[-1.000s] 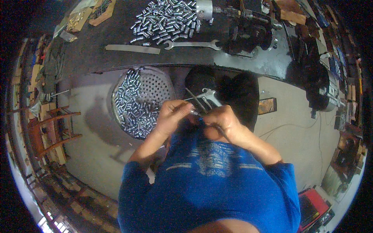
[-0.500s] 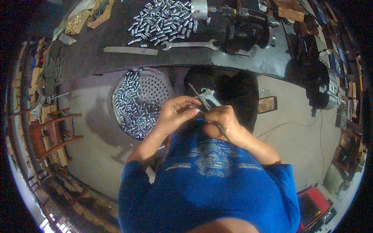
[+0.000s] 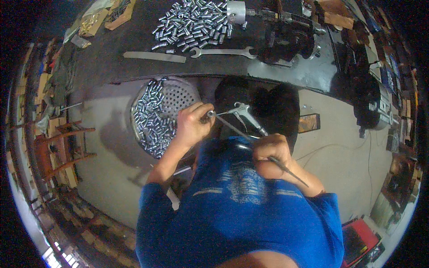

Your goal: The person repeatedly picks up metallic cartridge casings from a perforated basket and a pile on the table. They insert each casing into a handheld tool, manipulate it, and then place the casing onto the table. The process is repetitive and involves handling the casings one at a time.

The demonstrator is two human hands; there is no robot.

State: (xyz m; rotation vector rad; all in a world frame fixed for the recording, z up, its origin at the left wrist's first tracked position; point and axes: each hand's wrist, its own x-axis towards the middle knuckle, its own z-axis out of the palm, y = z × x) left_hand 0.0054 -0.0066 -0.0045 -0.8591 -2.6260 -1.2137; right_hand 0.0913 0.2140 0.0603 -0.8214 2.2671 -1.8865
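Pinched in the fingers of my left hand (image 3: 193, 121) is a short shiny metal sleeve (image 3: 211, 114), its round open end showing. My right hand (image 3: 271, 154) is closed around a thin dark file (image 3: 288, 169). One end of the file reaches close to the sleeve; the other sticks out behind my right hand toward the forearm. Between the hands, over my dark trousers, lies a silver air blow gun (image 3: 242, 111), its thin nozzle toward my left hand. The gun's handle ends beside my right hand, and whether they touch I cannot tell.
Left of my knees, a round perforated metal tray (image 3: 181, 96) holds many similar sleeves (image 3: 152, 118). On the dark workbench (image 3: 103, 62) ahead lie another sleeve pile (image 3: 194, 24), an open-ended wrench (image 3: 223, 52), a flat metal strip (image 3: 154, 56) and a greasy machine (image 3: 290, 40).
My hands have moved apart: the left to the left with the sleeve, the right back and rightward with the file. More of the blow gun now shows. The view has shifted slightly.
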